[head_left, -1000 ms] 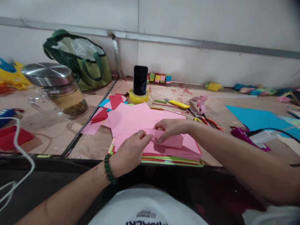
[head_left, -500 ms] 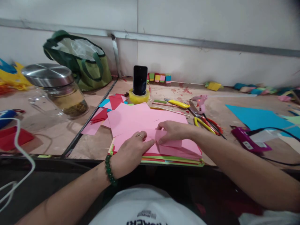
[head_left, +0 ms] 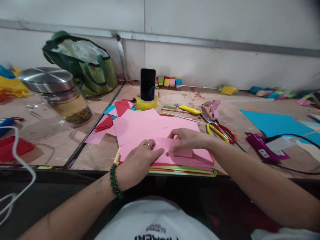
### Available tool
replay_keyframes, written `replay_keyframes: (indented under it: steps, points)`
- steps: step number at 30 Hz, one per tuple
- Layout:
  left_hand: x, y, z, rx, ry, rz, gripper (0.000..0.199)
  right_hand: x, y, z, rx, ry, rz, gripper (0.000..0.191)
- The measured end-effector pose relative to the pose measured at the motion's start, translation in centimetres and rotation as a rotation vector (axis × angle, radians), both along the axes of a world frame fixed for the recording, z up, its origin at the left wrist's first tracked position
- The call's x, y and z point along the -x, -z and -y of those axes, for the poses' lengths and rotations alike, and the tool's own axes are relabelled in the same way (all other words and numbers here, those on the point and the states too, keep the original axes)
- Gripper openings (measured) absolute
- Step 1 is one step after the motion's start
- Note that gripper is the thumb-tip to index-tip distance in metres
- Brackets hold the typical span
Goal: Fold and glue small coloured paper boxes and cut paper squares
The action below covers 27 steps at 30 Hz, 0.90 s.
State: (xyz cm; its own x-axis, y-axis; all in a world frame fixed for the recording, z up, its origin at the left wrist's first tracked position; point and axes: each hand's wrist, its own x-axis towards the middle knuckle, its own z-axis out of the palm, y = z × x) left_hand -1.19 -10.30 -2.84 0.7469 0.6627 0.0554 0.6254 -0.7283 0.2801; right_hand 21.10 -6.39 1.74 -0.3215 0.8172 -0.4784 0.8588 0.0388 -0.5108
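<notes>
A small piece of pink paper lies between my hands, over larger pink sheets. My left hand is closed at its left end, fingers curled and thumb stretched along the paper. A ring and a green bead bracelet are on this side. My right hand pinches the same piece from the right, its fingers bent over and its thumb low. The fingertips partly hide where they meet the paper. Beneath the sheets, a stack of coloured paper shows red and green edges at the table's front.
A phone stands in a yellow tape roll behind the sheets. To the right are a yellow cutter, scissors, a pink glue gun and a purple power strip. A glass tea jar and green bag stand left.
The right thumb and fingers have shifted slightly on the small pink piece, and more of its left part shows between the hands. The whole view has moved a little.
</notes>
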Motion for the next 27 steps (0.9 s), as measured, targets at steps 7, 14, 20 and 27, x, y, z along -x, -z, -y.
replay_keyframes:
  steps: [7,14,20,27]
  points:
    - [-0.1,0.1,0.1,0.024,-0.027,0.022,0.046,-1.0,0.1,0.5,0.078,0.087,-0.182,0.046]
    - [0.1,0.6,-0.1,-0.004,-0.021,0.024,0.063,-1.6,0.3,-0.1,0.053,0.039,-0.141,0.052]
    - [0.1,0.8,-0.3,-0.006,-0.02,0.035,0.066,-1.7,0.1,0.0,0.025,-0.009,-0.117,0.051]
    - [0.1,0.1,-0.1,0.02,-0.006,0.037,0.061,-0.9,-0.2,0.5,0.011,-0.02,-0.03,0.052]
